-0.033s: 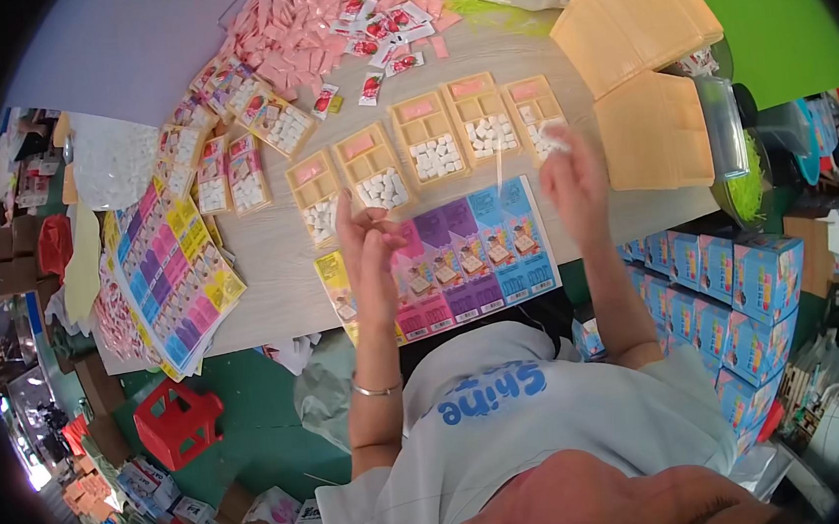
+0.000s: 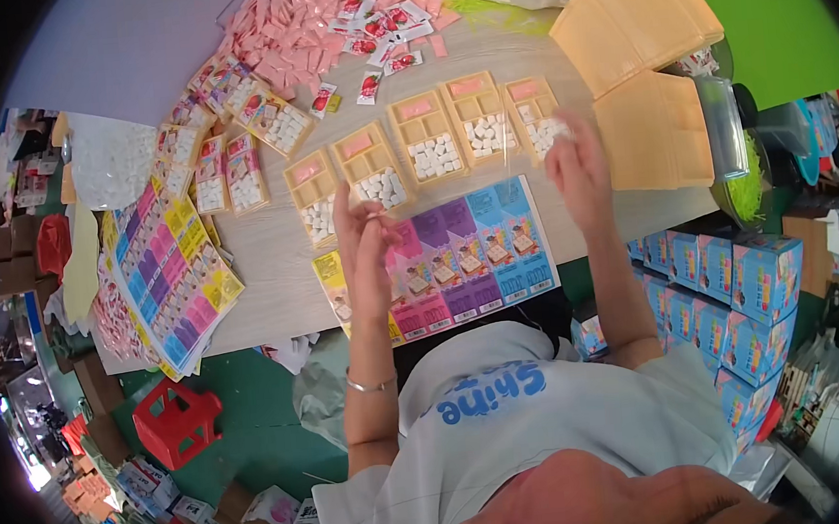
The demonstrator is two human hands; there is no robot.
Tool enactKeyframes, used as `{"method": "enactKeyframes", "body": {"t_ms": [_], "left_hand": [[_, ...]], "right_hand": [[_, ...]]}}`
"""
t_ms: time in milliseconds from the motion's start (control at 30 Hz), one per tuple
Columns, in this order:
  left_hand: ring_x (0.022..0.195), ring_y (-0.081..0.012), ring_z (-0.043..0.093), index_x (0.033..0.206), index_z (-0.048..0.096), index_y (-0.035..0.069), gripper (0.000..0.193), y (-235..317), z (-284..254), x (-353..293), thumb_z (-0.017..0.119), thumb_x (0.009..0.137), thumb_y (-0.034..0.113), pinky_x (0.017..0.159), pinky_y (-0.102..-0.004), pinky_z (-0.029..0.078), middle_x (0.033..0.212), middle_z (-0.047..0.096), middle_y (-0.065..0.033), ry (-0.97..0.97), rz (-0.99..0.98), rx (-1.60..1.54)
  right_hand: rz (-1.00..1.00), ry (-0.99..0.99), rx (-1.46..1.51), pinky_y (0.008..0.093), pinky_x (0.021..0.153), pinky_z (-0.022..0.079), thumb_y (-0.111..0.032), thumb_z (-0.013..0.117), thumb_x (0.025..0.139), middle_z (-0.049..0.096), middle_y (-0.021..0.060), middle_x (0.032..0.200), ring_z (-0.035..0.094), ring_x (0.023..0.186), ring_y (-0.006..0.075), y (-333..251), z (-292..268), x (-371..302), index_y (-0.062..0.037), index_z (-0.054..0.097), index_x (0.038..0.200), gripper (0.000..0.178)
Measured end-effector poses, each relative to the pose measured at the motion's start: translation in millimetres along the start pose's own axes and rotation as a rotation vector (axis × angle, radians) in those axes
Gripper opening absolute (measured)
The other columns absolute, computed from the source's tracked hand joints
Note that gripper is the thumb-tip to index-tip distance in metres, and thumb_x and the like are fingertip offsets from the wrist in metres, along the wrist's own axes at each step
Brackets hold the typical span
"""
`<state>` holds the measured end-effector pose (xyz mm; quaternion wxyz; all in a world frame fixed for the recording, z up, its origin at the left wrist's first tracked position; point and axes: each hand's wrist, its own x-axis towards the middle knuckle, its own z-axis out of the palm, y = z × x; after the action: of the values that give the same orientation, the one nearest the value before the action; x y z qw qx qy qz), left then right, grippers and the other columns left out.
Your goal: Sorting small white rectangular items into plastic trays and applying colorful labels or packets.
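Left hand (image 2: 364,242): yours is half-curled over the multicoloured rectangular printed sheet (image 2: 454,264); can't tell its hold.
Right hand (image 2: 578,166): loosely curled by the rightmost pale-yellow plastic compartment tray (image 2: 543,106); hold unclear.
Tray: probably light, semi-stiff; grip its side rims.

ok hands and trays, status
Left hand over printed sheet, hiding part of it. Right hand by rightmost tray. Both grips unclear. Five trays in row, each holding white pieces, pink packet.

A blue-lettered pale T-shirt (image 2: 598,396) and silver bangle (image 2: 371,387) are worn.
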<state>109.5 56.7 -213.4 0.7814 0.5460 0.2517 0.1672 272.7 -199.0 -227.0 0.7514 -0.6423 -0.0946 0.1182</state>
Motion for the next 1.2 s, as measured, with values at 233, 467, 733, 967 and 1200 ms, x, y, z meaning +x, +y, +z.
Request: {"method": "enactKeyframes", "body": {"t_ms": [233, 467, 733, 967, 1200], "left_hand": [[0.096, -0.0347, 0.060, 0.154, 0.023, -0.008, 0.096, -0.7, 78.1, 90.7, 0.073, 0.086, 0.039, 0.081, -0.0457, 0.054, 0.115, 0.054, -0.0249, 0.124, 0.289, 1.026], [0.107, -0.0411, 0.055, 0.150, 0.029, -0.009, 0.099, -27.4, 119.5, 96.8, 0.077, 0.079, 0.040, 0.084, -0.0502, 0.052, 0.118, 0.052, -0.0254, 0.359, 0.341, 1.312], [0.121, -0.0461, 0.046, 0.153, 0.025, -0.008, 0.098, -44.6, 130.9, 100.9, 0.075, 0.082, 0.039, 0.095, -0.0530, 0.047, 0.134, 0.046, -0.0320, 0.379, 0.229, 1.383], [0.122, -0.0486, 0.046, 0.151, 0.026, -0.010, 0.091, -54.3, 139.0, 111.5, 0.071, 0.085, 0.033, 0.101, -0.0559, 0.042, 0.138, 0.043, -0.0340, 0.443, 0.235, 1.376], [0.134, -0.0400, 0.048, 0.141, 0.048, -0.006, 0.060, -42.8, 121.3, 99.3, 0.058, 0.091, 0.025, 0.112, -0.0561, 0.035, 0.142, 0.053, -0.0281, 0.176, 0.468, 1.349]], "right_hand": [[-0.030, -0.073, -0.366, 0.0234, 0.060, 0.043, -0.013, 0.054, 0.103, 0.056, -0.0002, 0.074, 0.054, 0.068, 0.0070, 22.3, 38.4, 75.6, -0.0029, 0.049, 0.142, 0.041], [-0.228, 0.169, -1.242, 0.0481, 0.077, 0.054, -0.027, 0.068, 0.091, 0.062, 0.0157, 0.105, 0.065, 0.092, 0.0341, 40.0, 61.6, 66.5, -0.0052, 0.058, 0.131, 0.046], [-0.216, 0.132, -1.299, 0.0506, 0.082, 0.054, -0.028, 0.072, 0.088, 0.060, 0.0172, 0.110, 0.061, 0.104, 0.0381, 35.2, 64.9, 68.0, -0.0066, 0.061, 0.123, 0.043], [-0.289, 0.092, -1.413, 0.0520, 0.082, 0.051, -0.029, 0.071, 0.087, 0.062, 0.0176, 0.106, 0.061, 0.103, 0.0376, 36.9, 61.5, 83.7, -0.0067, 0.064, 0.117, 0.038], [-0.689, -0.013, -1.337, 0.0554, 0.091, 0.046, -0.026, 0.067, 0.085, 0.062, 0.0190, 0.118, 0.058, 0.110, 0.0384, 49.7, 60.6, 99.1, -0.0099, 0.063, 0.125, 0.043]]}}
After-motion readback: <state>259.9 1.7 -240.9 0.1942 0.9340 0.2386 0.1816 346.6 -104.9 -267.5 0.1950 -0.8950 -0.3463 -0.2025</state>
